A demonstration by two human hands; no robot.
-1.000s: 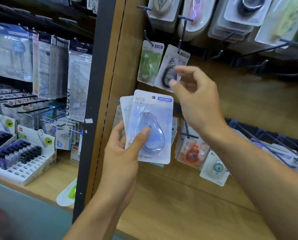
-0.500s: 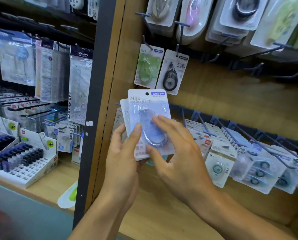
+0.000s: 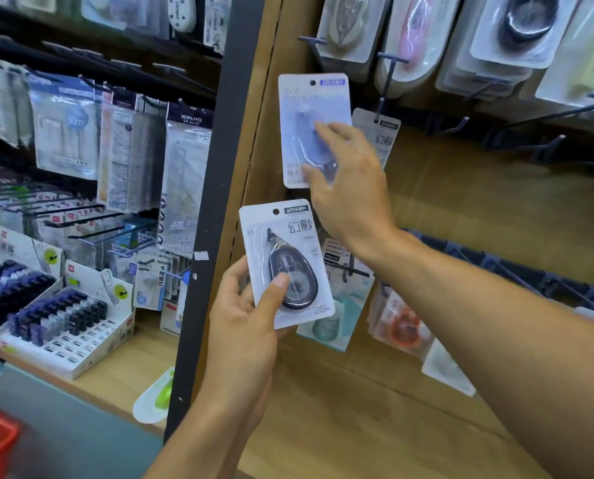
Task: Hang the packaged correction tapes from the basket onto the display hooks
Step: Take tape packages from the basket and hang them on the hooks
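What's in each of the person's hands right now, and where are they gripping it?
The left hand holds the black correction tape pack by its lower left, thumb on the blister. The right hand pinches the blue pack at its lower right.

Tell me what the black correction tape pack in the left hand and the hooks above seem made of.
Black tape pack: apparently white printed card under a clear plastic blister, which shows glare. Display hooks: likely dark-coated metal wire, thin and rigid, matte.

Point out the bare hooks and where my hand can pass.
Bare hooks stick out right of the hanging black-tape pack; the wooden back panel beneath them is open. The top row and the lower row are packed.
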